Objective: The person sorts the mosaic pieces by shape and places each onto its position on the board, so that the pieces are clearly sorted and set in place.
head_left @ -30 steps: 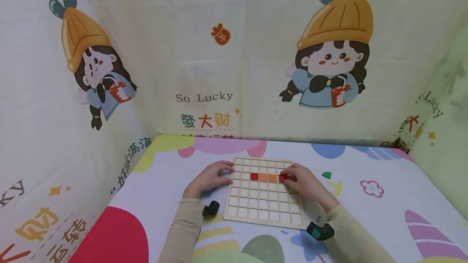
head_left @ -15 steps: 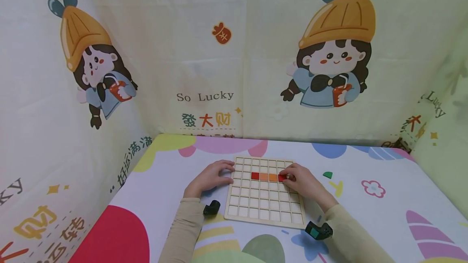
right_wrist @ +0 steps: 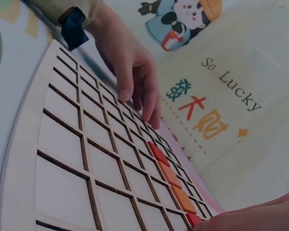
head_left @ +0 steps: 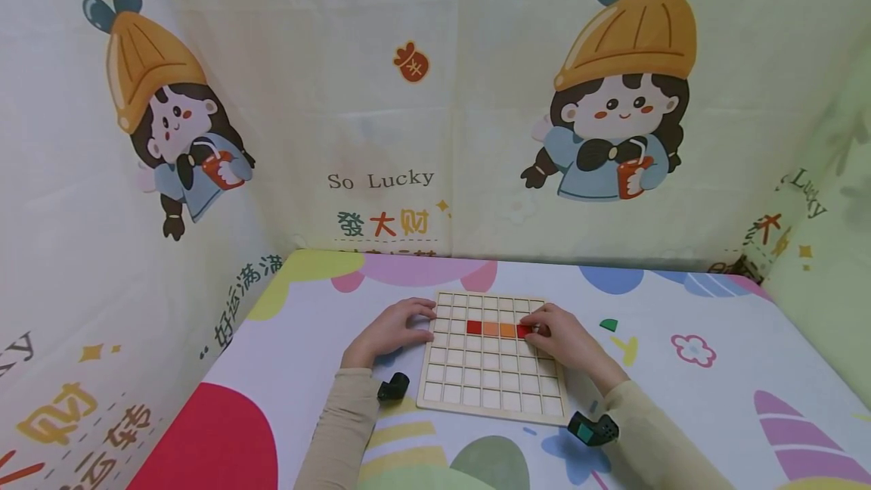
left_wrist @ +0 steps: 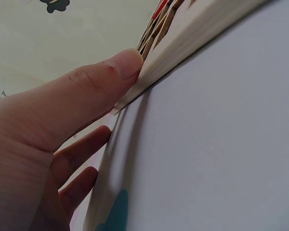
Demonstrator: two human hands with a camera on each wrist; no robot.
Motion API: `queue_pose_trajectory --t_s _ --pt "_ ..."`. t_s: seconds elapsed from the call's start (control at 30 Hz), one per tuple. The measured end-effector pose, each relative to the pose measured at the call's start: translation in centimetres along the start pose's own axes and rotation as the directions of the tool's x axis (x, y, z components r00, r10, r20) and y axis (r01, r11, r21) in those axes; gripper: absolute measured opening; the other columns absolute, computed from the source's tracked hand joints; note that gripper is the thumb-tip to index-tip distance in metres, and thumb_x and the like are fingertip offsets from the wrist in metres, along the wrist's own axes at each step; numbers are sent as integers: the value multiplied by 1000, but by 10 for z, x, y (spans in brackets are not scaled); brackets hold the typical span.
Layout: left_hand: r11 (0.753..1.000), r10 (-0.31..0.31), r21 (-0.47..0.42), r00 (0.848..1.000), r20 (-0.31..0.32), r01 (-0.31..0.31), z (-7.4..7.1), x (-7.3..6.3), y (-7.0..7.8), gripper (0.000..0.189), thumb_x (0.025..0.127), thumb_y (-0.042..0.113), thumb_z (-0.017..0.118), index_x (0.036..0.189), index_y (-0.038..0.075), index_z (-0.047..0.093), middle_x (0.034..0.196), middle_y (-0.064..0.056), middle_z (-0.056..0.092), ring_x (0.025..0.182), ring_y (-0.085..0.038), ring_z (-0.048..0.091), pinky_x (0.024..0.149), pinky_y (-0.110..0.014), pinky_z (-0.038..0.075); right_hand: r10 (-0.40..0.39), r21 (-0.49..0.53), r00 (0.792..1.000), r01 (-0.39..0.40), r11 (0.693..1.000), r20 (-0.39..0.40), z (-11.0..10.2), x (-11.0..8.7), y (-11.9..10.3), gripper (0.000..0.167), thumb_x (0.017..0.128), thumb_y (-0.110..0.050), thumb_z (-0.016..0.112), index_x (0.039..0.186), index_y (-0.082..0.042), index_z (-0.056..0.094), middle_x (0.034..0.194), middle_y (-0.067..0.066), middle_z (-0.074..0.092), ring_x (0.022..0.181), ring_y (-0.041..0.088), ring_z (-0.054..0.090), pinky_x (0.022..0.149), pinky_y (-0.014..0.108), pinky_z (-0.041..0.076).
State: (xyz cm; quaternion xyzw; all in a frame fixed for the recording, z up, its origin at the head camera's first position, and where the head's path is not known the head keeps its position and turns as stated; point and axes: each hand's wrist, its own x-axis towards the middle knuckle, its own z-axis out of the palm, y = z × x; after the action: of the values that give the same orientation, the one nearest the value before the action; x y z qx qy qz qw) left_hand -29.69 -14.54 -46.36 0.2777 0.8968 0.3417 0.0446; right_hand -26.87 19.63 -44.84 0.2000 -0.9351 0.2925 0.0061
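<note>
Right grip (head_left: 562,333), red tile (head_left: 522,331) at fingertips (head_left: 531,319)

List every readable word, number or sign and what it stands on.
"So Lucky": back cloth
"發大财": back cloth, below it
"好运满满": left cloth
"财", "转": left cloth
"ky": left cloth, cut off
"Lucky", "大": right cloth
"¥"-like sign: red bag print, small
Other characters: cut off or blurred.
Board: no text seen.

– what sort of place is this?
– a small screened-off spot; whether in a home or a studio, i can't tell.
– what shows it?
– pale cloth (head_left: 493,36) with cartoon figures (head_left: 629,44) and "so lucky" lettering (head_left: 381,181) rises behind and on both sides of a brightly patterned table (head_left: 721,407).
</note>
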Motion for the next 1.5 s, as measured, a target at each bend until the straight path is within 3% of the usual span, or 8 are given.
queue_pose_trajectory --t_s 0.23,0.67,1.5 --pt "1000 -5 3 1000 -4 5 0 0 0 36 87 26 76 118 11 68 140 -2 54 135 -23 43 113 -42 34 -11 -1 1000 11 1000 -17 -1 -2 0 21 89 -9 71 109 -6 72 94 1 58 78 15 48 66 30 43" --pt "999 49 -3 998 -34 -49 2 -2 -1 36 87 23 75 117 7 68 137 -7 56 131 -28 47 110 -46 38 -19 9 999 19 1000 -44 1 -3 1 19 88 -10 71 107 -7 72 92 0 57 76 13 48 64 28 43" --pt "1000 11 -25 1000 -13 -11 0 -1 2 36 86 23 76 117 7 69 138 -5 55 133 -25 45 111 -43 36 -4 14 998 5 1000 -60 3 -4 3 19 87 -12 73 105 -8 72 94 1 59 77 12 51 66 30 46"
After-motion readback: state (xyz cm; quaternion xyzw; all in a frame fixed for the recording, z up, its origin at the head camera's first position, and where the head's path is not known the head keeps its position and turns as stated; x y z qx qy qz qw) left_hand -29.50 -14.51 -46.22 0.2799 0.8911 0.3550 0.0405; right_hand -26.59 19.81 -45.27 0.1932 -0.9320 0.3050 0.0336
